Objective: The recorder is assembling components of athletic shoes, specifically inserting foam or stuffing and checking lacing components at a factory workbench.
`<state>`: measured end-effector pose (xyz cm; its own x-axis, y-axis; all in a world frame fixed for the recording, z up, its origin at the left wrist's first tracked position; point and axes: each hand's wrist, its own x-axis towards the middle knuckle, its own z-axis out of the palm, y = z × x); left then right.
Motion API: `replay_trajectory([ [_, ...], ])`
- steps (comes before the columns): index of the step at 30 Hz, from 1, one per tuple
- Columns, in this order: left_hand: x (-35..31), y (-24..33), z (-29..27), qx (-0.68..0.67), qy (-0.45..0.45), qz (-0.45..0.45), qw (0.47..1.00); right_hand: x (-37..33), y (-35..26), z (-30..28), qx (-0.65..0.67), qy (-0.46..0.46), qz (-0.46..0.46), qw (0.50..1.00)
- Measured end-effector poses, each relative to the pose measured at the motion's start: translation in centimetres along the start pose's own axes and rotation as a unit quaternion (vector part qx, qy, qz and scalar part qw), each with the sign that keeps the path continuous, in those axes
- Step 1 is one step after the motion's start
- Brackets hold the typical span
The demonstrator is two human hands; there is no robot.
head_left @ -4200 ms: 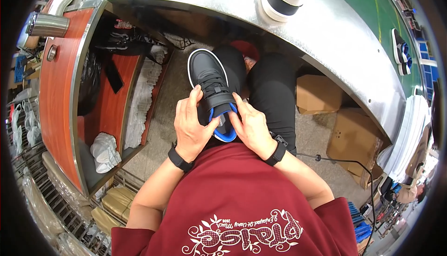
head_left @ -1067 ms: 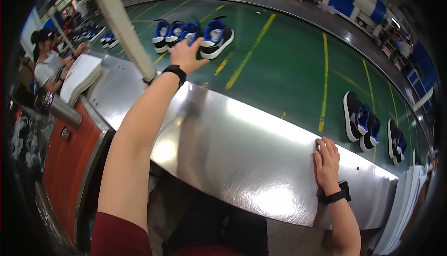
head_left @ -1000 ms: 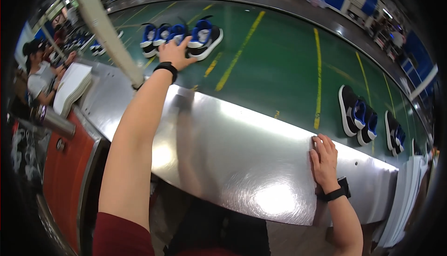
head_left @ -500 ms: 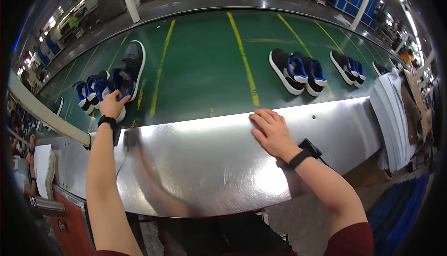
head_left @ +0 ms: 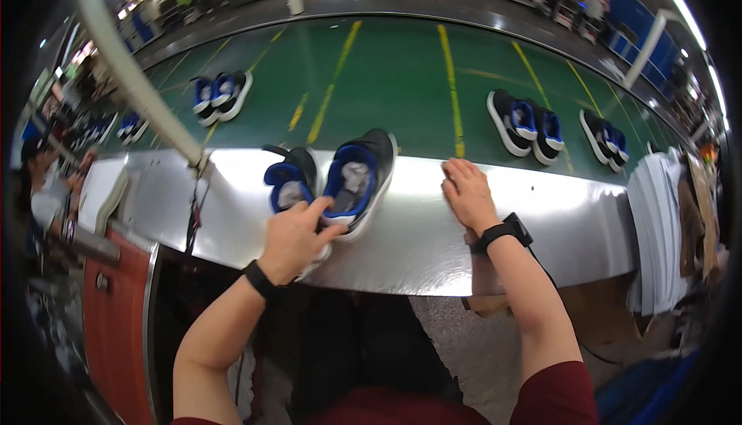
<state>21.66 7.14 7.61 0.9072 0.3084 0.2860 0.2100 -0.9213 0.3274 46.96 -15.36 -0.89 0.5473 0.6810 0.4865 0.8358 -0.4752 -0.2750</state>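
Observation:
My left hand (head_left: pixel 294 241) grips a pair of black sneakers at the heels, over the steel worktop. The right shoe (head_left: pixel 381 151) has a white sole, a blue lining and crumpled pale stuffing inside. Beside it, the left shoe (head_left: pixel 306 164) is partly hidden behind my fingers. Both toes point away from me. My right hand (head_left: pixel 470 195) lies flat near the worktop's far edge, fingers stretched and holding nothing.
Beyond the steel worktop (head_left: pixel 410 259) runs a green belt (head_left: pixel 402 77) with yellow lines. Similar sneaker pairs stand on it at the right (head_left: pixel 525 127) and left (head_left: pixel 222 96). A white post (head_left: pixel 143 89) rises at the left. White sheets (head_left: pixel 657 232) hang at the right.
My left hand has brought the sneaker pair from the belt toward me, over the worktop. The view has turned left. My right hand stays by the worktop's far edge.

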Motion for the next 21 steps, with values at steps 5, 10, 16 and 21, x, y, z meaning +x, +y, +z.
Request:
replay_trajectory([
  [5, -4.6, -0.6, -0.4, 0.040, 0.059, 0.064, 0.995, -0.7, 0.8, 0.1, -0.048, 0.001, -0.001, 0.999],
  [10, -7.3, -1.0, 0.7, 0.042, 0.050, 0.088, 0.994, -1.6, 0.9, 1.2, -0.132, -0.003, -0.002, 0.991],
  [16, -18.6, 3.4, 1.1, -0.023, 0.039, 0.098, 0.994, -4.4, -0.5, 1.3, -0.242, 0.042, 0.021, 0.969],
  [21, -26.6, 4.4, 3.4, -0.067, -0.009, 0.081, 0.994, -7.8, -5.4, -0.5, -0.223, 0.039, 0.027, 0.974],
])
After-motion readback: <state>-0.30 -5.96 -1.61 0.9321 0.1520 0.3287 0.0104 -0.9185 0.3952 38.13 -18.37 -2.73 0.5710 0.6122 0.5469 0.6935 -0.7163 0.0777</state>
